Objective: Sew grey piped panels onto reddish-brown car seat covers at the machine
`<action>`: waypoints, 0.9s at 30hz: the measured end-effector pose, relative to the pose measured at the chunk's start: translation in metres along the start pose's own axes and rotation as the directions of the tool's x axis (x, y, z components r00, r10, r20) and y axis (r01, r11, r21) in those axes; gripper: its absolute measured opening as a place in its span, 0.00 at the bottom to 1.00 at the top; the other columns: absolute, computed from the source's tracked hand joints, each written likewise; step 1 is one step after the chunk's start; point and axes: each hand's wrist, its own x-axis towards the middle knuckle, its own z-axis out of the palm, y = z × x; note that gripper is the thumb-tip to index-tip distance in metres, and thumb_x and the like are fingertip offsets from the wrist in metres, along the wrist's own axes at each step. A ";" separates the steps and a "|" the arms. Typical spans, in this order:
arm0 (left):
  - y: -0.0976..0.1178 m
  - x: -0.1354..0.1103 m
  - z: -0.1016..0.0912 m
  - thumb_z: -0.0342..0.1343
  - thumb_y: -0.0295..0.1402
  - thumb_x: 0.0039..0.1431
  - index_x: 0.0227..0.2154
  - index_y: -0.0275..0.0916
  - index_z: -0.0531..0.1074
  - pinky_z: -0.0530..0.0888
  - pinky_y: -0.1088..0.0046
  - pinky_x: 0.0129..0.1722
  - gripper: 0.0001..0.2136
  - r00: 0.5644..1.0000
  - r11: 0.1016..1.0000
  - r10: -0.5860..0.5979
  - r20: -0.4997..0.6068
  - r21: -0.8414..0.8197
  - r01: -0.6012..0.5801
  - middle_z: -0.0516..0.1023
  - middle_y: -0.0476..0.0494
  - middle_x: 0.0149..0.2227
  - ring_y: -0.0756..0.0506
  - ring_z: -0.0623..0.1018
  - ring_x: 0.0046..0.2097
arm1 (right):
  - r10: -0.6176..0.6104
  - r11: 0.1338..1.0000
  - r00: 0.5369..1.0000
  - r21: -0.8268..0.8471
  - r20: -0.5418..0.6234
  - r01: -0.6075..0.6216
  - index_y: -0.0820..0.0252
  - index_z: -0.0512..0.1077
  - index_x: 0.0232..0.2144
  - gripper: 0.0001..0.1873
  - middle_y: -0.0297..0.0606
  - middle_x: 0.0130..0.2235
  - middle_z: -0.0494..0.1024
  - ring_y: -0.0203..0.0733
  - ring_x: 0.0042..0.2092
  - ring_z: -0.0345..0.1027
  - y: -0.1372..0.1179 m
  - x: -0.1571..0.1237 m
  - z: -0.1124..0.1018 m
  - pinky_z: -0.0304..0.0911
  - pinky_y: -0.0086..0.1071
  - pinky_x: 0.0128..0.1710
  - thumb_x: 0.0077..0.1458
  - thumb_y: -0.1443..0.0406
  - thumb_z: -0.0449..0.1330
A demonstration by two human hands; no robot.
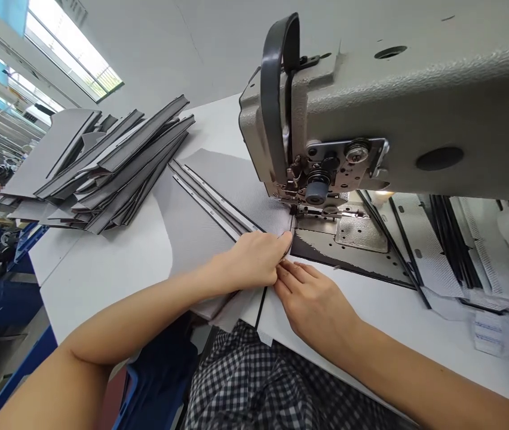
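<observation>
A grey fabric panel [192, 230] lies on the white table, its right edge running up to the presser foot of the sewing machine [317, 179]. Two white strips with black edges and small holes [209, 209] cross its surface. My left hand [257, 258] pinches the panel's edge just in front of the needle area. Close below it, my right hand [310, 295] has its fingers bent and pressed together at the same edge. A thin black strip [261, 307] comes out beneath the two hands and hangs over the table's front edge. My fingertips partly hide what they grip.
Stacked grey fabric pieces with dark edging [133, 161] lie at the back left. Black strips and white mesh pieces [449, 239] lie to the right, beside clear plastic wrapping [500, 328]. Blue crates [1, 301] stand at lower left. A person is far left.
</observation>
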 end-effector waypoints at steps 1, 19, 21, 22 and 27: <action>0.000 0.003 -0.001 0.50 0.23 0.54 0.43 0.36 0.66 0.69 0.68 0.26 0.13 1.000 1.000 -0.001 -0.003 0.003 0.001 0.78 0.44 0.31 0.39 0.80 0.33 | 0.007 1.000 1.000 -0.002 0.004 -0.007 0.71 0.78 0.41 0.16 0.51 0.45 0.81 0.48 0.49 0.73 0.001 0.000 0.001 0.66 0.39 0.52 0.53 0.77 0.54; 0.019 -0.022 -0.004 0.50 0.22 0.55 0.52 0.30 0.66 0.75 0.67 0.30 0.20 0.996 0.961 -0.071 -0.062 0.263 0.084 0.69 0.32 0.51 0.37 0.73 0.46 | 0.000 1.000 1.000 -0.024 0.010 0.000 0.72 0.79 0.43 0.16 0.51 0.48 0.80 0.51 0.51 0.73 -0.003 -0.002 -0.001 0.66 0.40 0.52 0.53 0.75 0.57; 0.028 -0.022 0.004 0.45 0.19 0.58 0.49 0.29 0.69 0.74 0.68 0.28 0.17 0.996 0.951 -0.086 -0.003 0.297 0.083 0.70 0.32 0.49 0.38 0.74 0.44 | 0.012 1.000 1.000 -0.021 0.000 -0.012 0.70 0.80 0.38 0.14 0.51 0.44 0.81 0.50 0.46 0.75 -0.006 -0.001 -0.002 0.68 0.39 0.48 0.52 0.75 0.57; 0.030 -0.020 0.006 0.43 0.18 0.59 0.48 0.28 0.70 0.73 0.69 0.28 0.16 0.996 0.952 -0.085 0.029 0.299 0.073 0.70 0.32 0.48 0.39 0.74 0.44 | 0.020 1.000 1.000 -0.017 0.000 -0.020 0.69 0.80 0.36 0.13 0.50 0.41 0.82 0.49 0.43 0.75 -0.007 0.000 -0.002 0.69 0.38 0.47 0.52 0.76 0.57; 0.002 -0.010 -0.009 0.48 0.24 0.62 0.49 0.30 0.69 0.75 0.67 0.37 0.14 0.993 0.995 0.085 0.081 0.045 -0.089 0.73 0.36 0.44 0.42 0.75 0.40 | 0.019 1.000 1.000 -0.016 0.012 -0.019 0.70 0.80 0.40 0.15 0.51 0.44 0.81 0.50 0.47 0.75 -0.007 -0.001 -0.002 0.68 0.39 0.50 0.52 0.74 0.57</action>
